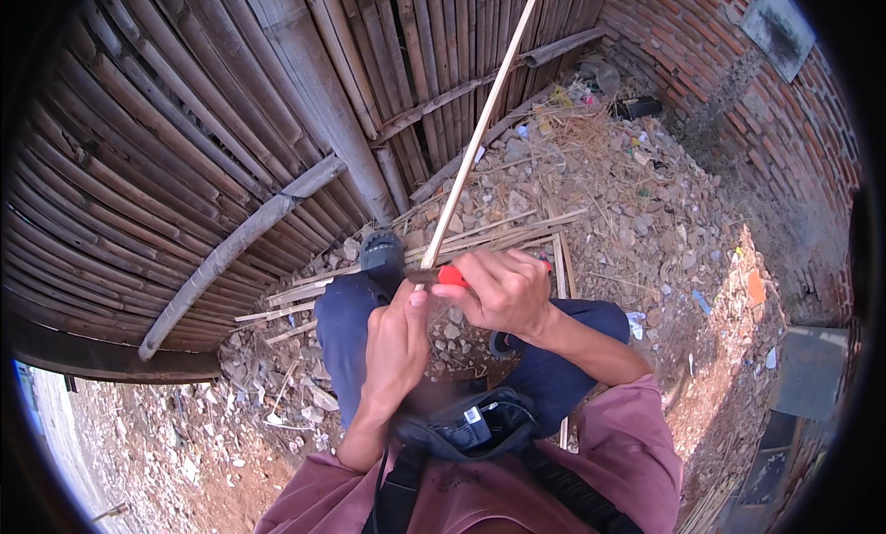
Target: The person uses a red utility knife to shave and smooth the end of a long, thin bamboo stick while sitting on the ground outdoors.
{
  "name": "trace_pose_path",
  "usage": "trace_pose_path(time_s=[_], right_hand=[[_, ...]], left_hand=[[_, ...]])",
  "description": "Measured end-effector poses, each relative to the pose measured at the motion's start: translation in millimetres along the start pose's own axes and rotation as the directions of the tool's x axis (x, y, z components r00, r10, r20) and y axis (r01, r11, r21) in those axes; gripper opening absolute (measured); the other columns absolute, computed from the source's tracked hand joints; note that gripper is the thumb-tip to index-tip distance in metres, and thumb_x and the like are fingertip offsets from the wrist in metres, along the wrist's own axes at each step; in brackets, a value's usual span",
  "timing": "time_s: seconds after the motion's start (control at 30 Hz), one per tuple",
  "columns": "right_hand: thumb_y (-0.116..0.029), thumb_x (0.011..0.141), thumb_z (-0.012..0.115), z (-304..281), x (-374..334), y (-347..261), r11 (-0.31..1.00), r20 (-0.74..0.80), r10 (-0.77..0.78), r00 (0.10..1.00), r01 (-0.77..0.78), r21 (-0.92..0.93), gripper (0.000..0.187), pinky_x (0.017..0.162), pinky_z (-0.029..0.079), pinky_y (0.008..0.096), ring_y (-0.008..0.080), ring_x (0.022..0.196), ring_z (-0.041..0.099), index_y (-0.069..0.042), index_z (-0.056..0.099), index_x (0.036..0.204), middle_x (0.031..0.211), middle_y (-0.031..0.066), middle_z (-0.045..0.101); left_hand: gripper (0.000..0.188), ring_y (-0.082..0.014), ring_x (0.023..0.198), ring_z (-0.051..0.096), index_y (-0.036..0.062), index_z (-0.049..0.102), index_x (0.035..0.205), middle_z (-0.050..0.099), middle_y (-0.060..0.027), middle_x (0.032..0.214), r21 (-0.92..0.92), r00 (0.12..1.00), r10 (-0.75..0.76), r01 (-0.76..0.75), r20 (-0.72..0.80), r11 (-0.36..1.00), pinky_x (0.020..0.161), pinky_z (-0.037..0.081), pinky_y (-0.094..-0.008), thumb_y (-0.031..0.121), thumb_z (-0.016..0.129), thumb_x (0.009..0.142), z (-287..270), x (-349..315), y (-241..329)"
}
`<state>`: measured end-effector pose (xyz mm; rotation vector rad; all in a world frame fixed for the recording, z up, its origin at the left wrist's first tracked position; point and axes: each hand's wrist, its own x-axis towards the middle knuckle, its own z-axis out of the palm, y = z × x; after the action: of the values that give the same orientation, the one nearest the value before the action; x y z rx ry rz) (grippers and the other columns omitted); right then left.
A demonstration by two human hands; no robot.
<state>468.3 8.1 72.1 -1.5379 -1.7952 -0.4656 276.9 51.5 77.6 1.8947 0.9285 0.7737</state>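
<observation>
A long pale bamboo strip [475, 146] slants from my hands up toward the bamboo wall. My left hand [397, 345] is closed round its lower end, thumb uppermost. My right hand [508, 292] grips what looks like a red-handled knife [450, 276]. Its short dark blade lies across the strip, touching or very near my left thumb. My right fingers cover most of the handle, and the blade's tip is partly hidden by the left hand. Both hands meet in front of my bent knees.
A bamboo-slat wall [175, 137] rises on the left, a brick wall [674, 36] at the far right. More cut strips [517, 228] lie on the rubble-strewn ground beyond my feet. An unzipped black bag [475, 423] hangs at my waist with a small dark item inside.
</observation>
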Motion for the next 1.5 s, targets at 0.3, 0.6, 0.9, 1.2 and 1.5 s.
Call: trace_pose_path(time_s=[0.3, 0.6, 0.9, 1.2, 1.5], right_hand=[[-0.045, 0.104, 0.066, -15, 15, 53, 0.933, -0.005, 0.277, 0.961, -0.268, 0.242, 0.040, 0.050, 0.045, 0.0415, 0.0313, 0.056, 0.067, -0.007, 0.065, 0.092, 0.064, 0.0102, 0.063], [-0.046, 0.096, 0.074, 11, 0, 7, 0.956, 0.167, -0.039, 0.985, -0.012, 0.292, 0.040, 0.052, 0.051, 0.0386, 0.0293, 0.059, 0.069, -0.008, 0.066, 0.086, 0.070, 0.0076, 0.067], [-0.048, 0.095, 0.075, 15, -1, 7, 0.986, 0.120, -0.079, 0.990, 0.060, 0.156, 0.042, 0.051, 0.050, 0.0370, 0.0254, 0.055, 0.067, -0.009, 0.062, 0.082, 0.067, 0.0055, 0.064], [-0.045, 0.106, 0.062, -28, 37, 91, 0.906, -0.073, 0.408, 0.910, -0.414, -0.085, 0.041, 0.049, 0.046, 0.0420, 0.0318, 0.054, 0.067, -0.007, 0.061, 0.091, 0.062, 0.0120, 0.063], [-0.044, 0.101, 0.069, 7, 3, 21, 0.958, 0.075, 0.020, 0.997, -0.040, 0.283, 0.040, 0.050, 0.048, 0.0408, 0.0312, 0.056, 0.066, -0.007, 0.061, 0.087, 0.067, 0.0097, 0.064]], left_hand=[[0.048, -0.0260, 0.061, 0.051, -0.0005, 0.053, 0.098, 0.050, -0.0109, 0.067, -0.062, 0.988, -0.114, 0.120, 0.101, 0.991, 0.060, 0.042, -0.0409, 0.039, 0.036, 0.118, -11, -13, -32], [0.037, -0.0311, 0.059, 0.052, -0.0026, 0.053, 0.110, 0.053, -0.0147, 0.069, -0.150, 0.992, -0.039, 0.057, 0.116, 0.987, 0.060, 0.044, -0.0422, 0.032, 0.040, 0.117, -4, -9, -27], [0.023, -0.0527, 0.073, 0.061, -0.0019, 0.053, 0.113, 0.060, -0.0276, 0.075, -0.019, 0.997, -0.044, 0.045, 0.061, 0.999, 0.061, 0.044, -0.0521, 0.021, 0.048, 0.114, 0, -9, -21], [0.022, -0.0550, 0.074, 0.061, -0.0008, 0.049, 0.108, 0.060, -0.0288, 0.073, 0.165, 0.983, -0.121, 0.098, 0.139, 0.981, 0.061, 0.043, -0.0567, 0.021, 0.050, 0.113, -5, -30, -31], [0.026, -0.0518, 0.075, 0.063, -0.0011, 0.049, 0.110, 0.061, -0.0244, 0.073, 0.034, 0.991, -0.074, 0.071, 0.107, 0.997, 0.065, 0.046, -0.0530, 0.024, 0.050, 0.114, -9, -9, -21]])
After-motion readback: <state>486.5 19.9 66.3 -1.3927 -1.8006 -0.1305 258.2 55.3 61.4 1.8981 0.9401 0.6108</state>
